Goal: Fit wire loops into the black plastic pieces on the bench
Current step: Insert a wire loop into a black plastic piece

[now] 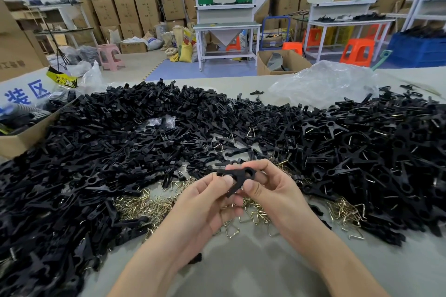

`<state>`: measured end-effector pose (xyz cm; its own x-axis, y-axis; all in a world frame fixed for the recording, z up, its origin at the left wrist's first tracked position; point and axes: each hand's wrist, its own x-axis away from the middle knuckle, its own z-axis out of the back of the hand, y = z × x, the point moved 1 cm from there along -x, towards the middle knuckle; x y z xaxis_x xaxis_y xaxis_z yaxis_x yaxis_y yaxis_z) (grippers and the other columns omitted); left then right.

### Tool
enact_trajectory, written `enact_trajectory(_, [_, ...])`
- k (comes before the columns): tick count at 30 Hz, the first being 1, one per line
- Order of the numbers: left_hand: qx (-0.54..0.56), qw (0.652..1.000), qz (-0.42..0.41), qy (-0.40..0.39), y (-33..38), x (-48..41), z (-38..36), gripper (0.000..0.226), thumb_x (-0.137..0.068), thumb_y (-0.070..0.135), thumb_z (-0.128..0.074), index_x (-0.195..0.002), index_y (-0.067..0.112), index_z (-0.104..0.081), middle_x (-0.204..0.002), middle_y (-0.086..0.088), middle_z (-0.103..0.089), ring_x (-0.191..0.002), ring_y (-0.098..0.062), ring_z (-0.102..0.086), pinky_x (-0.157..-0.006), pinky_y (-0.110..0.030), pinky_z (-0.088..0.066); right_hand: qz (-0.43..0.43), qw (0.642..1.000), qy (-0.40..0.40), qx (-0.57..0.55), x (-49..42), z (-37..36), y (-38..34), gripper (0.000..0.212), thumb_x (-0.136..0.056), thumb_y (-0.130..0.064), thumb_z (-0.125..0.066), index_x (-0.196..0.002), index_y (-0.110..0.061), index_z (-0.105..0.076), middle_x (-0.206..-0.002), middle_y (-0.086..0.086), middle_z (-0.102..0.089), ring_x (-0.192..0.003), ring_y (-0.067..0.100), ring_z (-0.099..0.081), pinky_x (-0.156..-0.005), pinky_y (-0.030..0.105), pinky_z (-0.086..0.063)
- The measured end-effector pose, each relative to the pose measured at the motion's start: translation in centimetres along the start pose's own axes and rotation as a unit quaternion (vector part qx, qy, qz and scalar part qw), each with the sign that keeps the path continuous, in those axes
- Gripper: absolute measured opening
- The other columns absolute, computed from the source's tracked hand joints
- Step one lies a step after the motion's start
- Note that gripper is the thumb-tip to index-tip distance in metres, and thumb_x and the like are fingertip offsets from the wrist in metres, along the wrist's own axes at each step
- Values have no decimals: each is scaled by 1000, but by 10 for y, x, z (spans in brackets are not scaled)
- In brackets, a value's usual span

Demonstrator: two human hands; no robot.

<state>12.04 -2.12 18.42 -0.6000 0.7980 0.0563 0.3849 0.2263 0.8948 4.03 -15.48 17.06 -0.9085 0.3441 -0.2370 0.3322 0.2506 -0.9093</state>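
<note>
Bench point(277, 270) gap between black piece heaps point(108, 152)

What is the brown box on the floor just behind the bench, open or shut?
Open: the cardboard box has its flaps spread, with stuff showing inside.

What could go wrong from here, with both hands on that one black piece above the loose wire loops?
1. The black piece is held only in a pinch between the left hand and right hand; it may slip and be lost among the others.
2. The wire loops lie tangled, so one pick may drag up several.
3. The bare pieces and the pieces showing wire meet mid-bench, so they could mix.
</note>
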Motion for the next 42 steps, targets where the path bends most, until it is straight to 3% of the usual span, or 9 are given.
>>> enact_trajectory(2, [6,1000,3,-25,0,3,-3,17,-82,19,-66,-85,11,-80,-81,-10,-69,-66,-15,-64,-62,-29,-58,-7,999,-36,-25,1,-3,0,38,-73,-41,-89,-104,-27,-74,-129,11,-69,-105,25,-70,-89,33,-56])
enact_trajectory(5, [-8,999,-22,-31,-6,5,-10,16,-82,22,-64,-81,17,-79,-73,-6,-65,-61,-14,-61,-58,-30,-57,-24,996,-70,-39,4,-6,1,34,-76,-37,-87,-105,-25,-75,-132,10,-67,-69,12,-62,-62,25,-54])
enact_trajectory(10, [-45,997,-33,-45,-12,4,-12,41,-75,35,-72,-107,9,-68,-86,-16,-58,-59,-18,-57,-60,-35,-54,-4,995,-79,66,8,-8,-4,27,-89,-41,-72,-113,-29,-75,-121,3,-69,-57,10,-58,-48,25,-51])
enact_trajectory(13, [-118,991,-61,-21,-17,3,-7,42,-81,47,-65,-102,11,-66,-65,-1,-47,-52,-15,-45,-61,-34,-51,18,986,-78,146,11,-9,-3,29,-90,-53,-66,-111,-36,-76,-131,-18,-60,-75,13,-69,-58,29,-57])
enact_trajectory(18, [-150,984,-78,48,-13,1,-7,44,-75,53,-62,-74,9,-60,-53,-5,-34,-40,-15,-34,-51,-30,-40,43,971,-29,234,8,-7,11,24,-95,-28,-62,-114,-27,-77,-129,-12,-59,-99,10,-68,-79,29,-57])
enact_trajectory(21, [-157,981,-88,68,-12,1,-7,59,-76,54,-60,-87,-3,-59,-56,-5,-41,-42,-15,-37,-55,-37,-37,41,979,-43,196,7,-11,8,36,-93,-31,-66,-129,-38,-67,-118,-10,-65,-80,14,-72,-67,24,-58])
enact_trajectory(26, [-161,981,-75,80,-9,2,-9,34,-74,53,-62,-67,20,-65,-67,-21,-51,-48,-20,-43,-52,-33,-37,18,983,-55,175,8,-9,4,54,-87,-33,-73,-131,-58,-54,-117,-18,-68,-91,10,-72,-75,19,-56])
enact_trajectory(32, [-196,973,-81,96,-7,6,-10,38,-86,50,-55,-57,27,-64,-45,6,-45,-42,-15,-42,-48,-27,-35,29,970,-68,230,9,-10,8,51,-91,-29,-75,-133,-52,-57,-120,-14,-67,-91,18,-72,-78,24,-57])
enact_trajectory(42, [-213,972,-101,24,-5,7,-10,42,-83,64,-67,-101,26,-70,-61,4,-56,-47,-14,-49,-46,-23,-43,136,936,1,326,3,-5,8,24,-93,-33,-64,-114,-43,-70,-121,-15,-64,-100,11,-69,-81,26,-56])
